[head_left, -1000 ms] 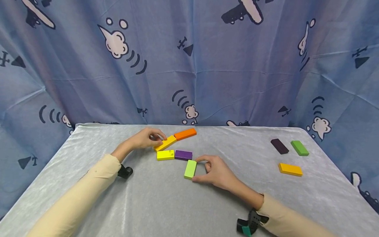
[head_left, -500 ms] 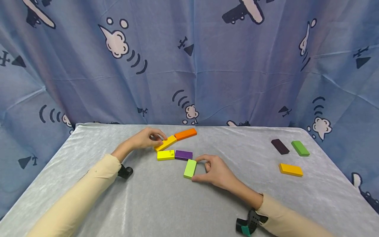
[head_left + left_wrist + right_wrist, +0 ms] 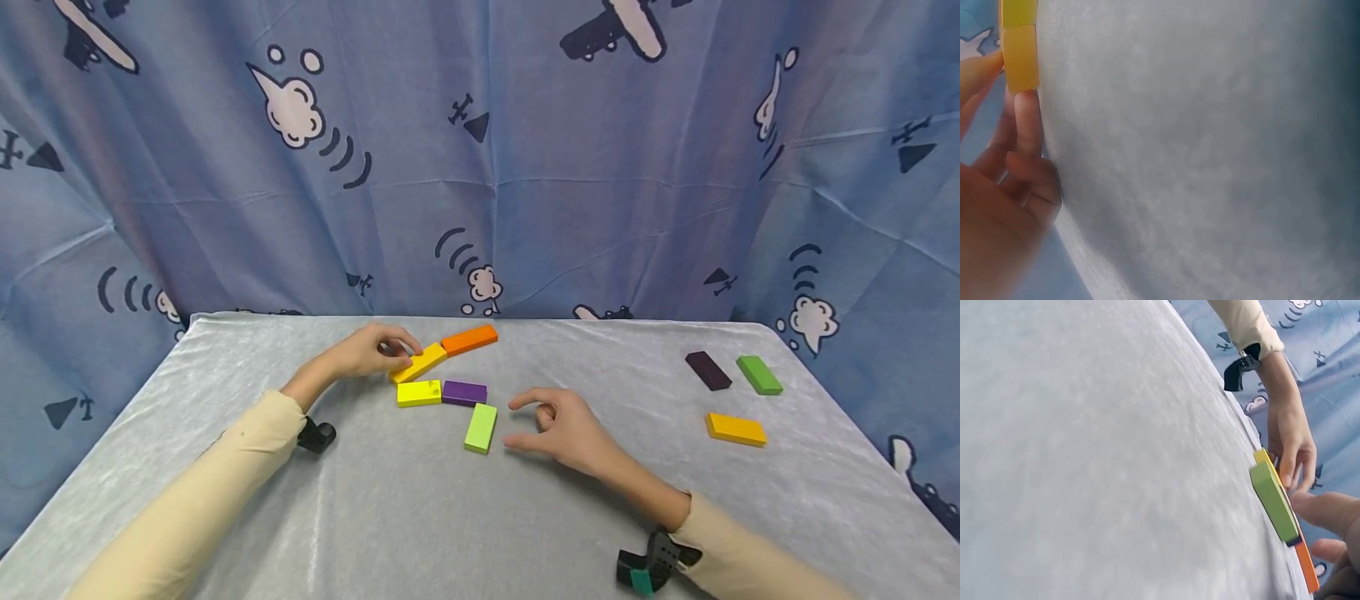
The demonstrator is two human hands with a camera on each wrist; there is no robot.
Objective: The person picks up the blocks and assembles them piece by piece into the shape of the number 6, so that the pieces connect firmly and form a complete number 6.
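Note:
In the head view my left hand [image 3: 371, 350] holds an amber block [image 3: 424, 360] between thumb and fingers; the left wrist view shows fingertips at that block's end and side. An orange block [image 3: 469, 340] touches its far end. Just in front lie a yellow block [image 3: 418, 393] and a purple block [image 3: 465, 393], end to end. A lime green block [image 3: 481, 427] lies at an angle by the purple one's near right corner. My right hand [image 3: 564, 427] hovers to the right of the lime block, apart from it, thumb and index finger spread with nothing between them.
At the right of the grey cloth-covered table [image 3: 420, 525] lie a dark block [image 3: 708, 370], a green block [image 3: 759, 375] and another amber block [image 3: 736, 429], apart from one another. A blue patterned curtain [image 3: 420, 167] stands behind the table's back edge.
My right hand has let go of the lime green block and moved a little to the right. The lime block shifted slightly left before that. My left hand has stayed in place.

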